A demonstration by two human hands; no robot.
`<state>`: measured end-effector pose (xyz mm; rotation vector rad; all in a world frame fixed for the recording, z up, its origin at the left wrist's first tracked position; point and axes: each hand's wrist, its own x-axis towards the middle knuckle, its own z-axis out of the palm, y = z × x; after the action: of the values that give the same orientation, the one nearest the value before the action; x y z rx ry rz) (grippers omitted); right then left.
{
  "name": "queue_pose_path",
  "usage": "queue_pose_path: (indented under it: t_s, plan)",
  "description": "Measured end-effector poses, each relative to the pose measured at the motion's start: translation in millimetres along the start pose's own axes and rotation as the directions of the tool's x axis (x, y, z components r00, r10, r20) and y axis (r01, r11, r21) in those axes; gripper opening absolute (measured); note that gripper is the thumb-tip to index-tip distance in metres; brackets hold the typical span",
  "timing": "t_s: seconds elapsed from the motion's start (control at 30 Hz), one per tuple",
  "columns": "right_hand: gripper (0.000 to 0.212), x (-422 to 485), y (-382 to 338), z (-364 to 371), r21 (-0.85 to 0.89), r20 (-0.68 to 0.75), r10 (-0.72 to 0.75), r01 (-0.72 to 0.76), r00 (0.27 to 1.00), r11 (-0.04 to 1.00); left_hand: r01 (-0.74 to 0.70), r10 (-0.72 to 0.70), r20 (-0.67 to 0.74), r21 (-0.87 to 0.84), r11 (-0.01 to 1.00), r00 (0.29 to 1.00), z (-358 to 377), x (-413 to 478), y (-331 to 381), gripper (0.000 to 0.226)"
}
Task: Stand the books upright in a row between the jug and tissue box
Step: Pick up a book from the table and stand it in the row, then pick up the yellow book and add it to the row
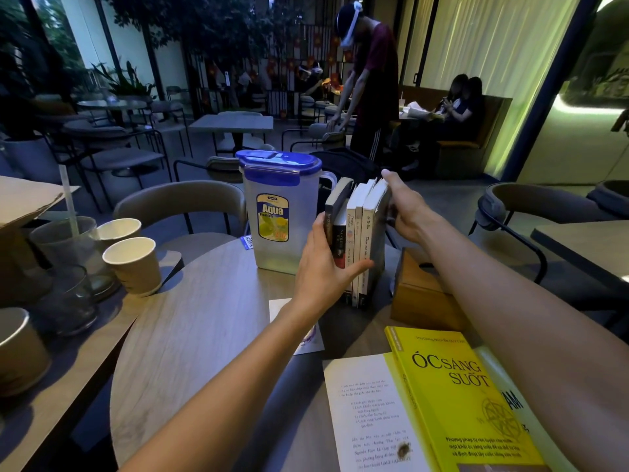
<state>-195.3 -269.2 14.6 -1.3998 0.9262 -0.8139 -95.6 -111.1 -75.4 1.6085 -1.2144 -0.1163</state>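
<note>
A clear plastic jug [275,216] with a blue lid stands on the round wooden table [204,335]. Right of it several books [357,240] stand upright in a row, spines towards me. A wooden tissue box [422,294] sits right of the row. My left hand [323,267] presses the left side of the row, thumb across the lower spines. My right hand [405,209] lies flat against the rightmost book's cover near its top. A yellow book [463,396] lies flat near me on top of white books [364,410].
Paper cups [134,264] and a glass [68,301] stand on the adjoining table at left. A small card [306,335] lies under my left forearm. Chairs [180,206] ring the table. A person [371,86] stands behind, others sit farther back.
</note>
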Motion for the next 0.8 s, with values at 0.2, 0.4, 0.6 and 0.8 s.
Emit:
queue_pose_path:
  t_s: [0.2, 0.4, 0.6, 0.8]
  plan:
    - [0.07, -9.6, -2.0, -2.6, -0.169, -0.005, -0.008, 0.007, 1.0, 0.986, 0.08, -0.081, 0.026, 0.039, 0.996, 0.996, -12.6, -6.7, -3.7, 0.096]
    - [0.092, -25.8, -10.6, -9.5, -0.319, -0.037, -0.128, 0.11, 0.991, 0.941, 0.227, -0.228, 0.036, 0.03, 0.973, 0.973, -26.1, -27.0, -0.6, 0.045]
    - [0.024, -91.7, -11.7, -21.2, -0.588, -0.073, -0.417, 0.298, 0.906, 0.752, 0.164, -0.164, 0.26, 0.022, 0.986, 0.951, -31.7, -59.1, 8.5, 0.014]
    - [0.013, -158.3, 27.9, -36.2, -0.731, 0.235, -0.326, 0.388, 0.915, 0.562, 0.067, -0.114, 0.455, 0.117, 0.991, 0.883, -10.1, -78.8, 17.6, 0.016]
